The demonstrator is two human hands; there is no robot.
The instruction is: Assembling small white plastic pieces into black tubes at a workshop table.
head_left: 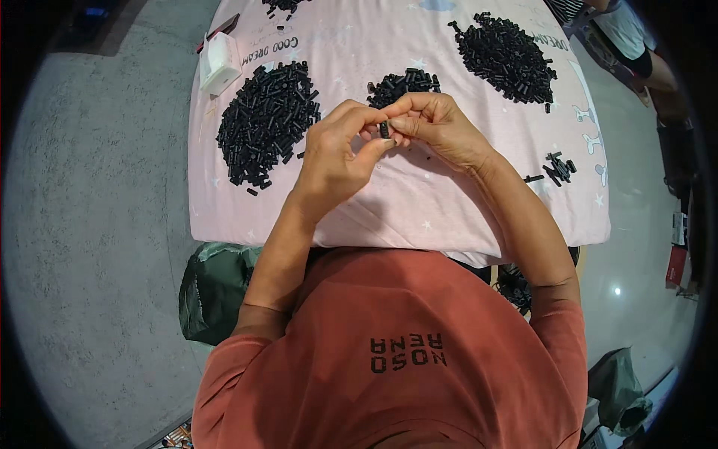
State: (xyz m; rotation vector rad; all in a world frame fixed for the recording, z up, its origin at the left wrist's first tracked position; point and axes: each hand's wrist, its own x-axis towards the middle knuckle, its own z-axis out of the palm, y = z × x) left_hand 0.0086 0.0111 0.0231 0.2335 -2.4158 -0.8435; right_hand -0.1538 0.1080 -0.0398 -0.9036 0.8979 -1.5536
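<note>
Between my two hands, above the middle of the table, is a small black cylindrical piece (385,129). My left hand (340,146) pinches it upright between thumb and fingers. The fingertips of my right hand (441,131) are pressed together right beside its upper end; whether they grip the piece or a smaller part is hidden. Just beyond my hands lies a small heap of black pieces (407,84), partly covered by the right hand. A large heap of similar short black cylinders (269,120) spreads to the left of my left hand.
Another big heap of black pieces (508,60) lies at the far right, and a few longer ones (559,169) at the right edge. A white tissue box (220,63) stands at the left on the pink cloth (404,213). A dark green bag (217,292) sits below the table.
</note>
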